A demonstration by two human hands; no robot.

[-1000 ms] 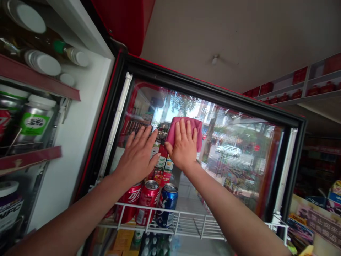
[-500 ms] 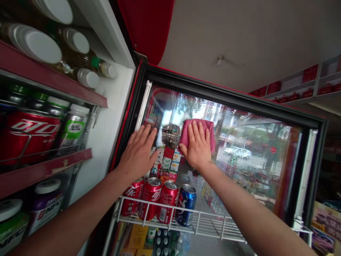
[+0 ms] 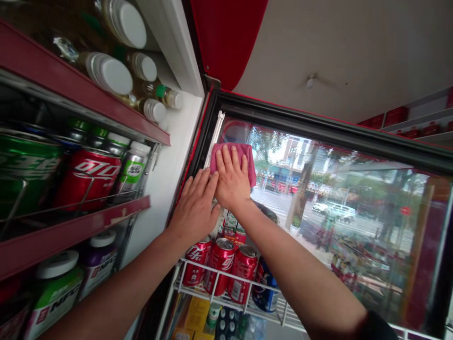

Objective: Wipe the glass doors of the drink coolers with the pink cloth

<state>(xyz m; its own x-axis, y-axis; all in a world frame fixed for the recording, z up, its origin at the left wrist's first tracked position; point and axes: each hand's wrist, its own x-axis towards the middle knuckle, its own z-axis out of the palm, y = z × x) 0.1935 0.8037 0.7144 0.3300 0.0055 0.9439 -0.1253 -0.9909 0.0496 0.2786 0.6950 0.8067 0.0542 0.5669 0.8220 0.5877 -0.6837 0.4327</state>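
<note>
A folded pink cloth (image 3: 250, 165) lies flat against the upper left of the glass door (image 3: 375, 217). My right hand (image 3: 232, 182) is spread over it, pressing it to the glass with nothing gripped between the fingers. Just left of it, my left hand (image 3: 196, 205) rests with its fingers extended on the door's left edge, by the black frame (image 3: 318, 127). Its fingertips are close to the cloth. Beneath both hands, red cans (image 3: 221, 264) and a blue can (image 3: 265, 285) stand in a white wire rack on the door.
On the left, cooler shelves (image 3: 81, 226) hold bottles and cans, including a large red can (image 3: 88, 174) and white-capped bottles (image 3: 56, 283). A red panel (image 3: 226, 38) hangs above the door's hinge corner. Red goods line a shelf at the far right.
My right hand and the cloth have moved left across the glass, up beside my left hand. The view has shifted, so the door and shelves appear farther right.
</note>
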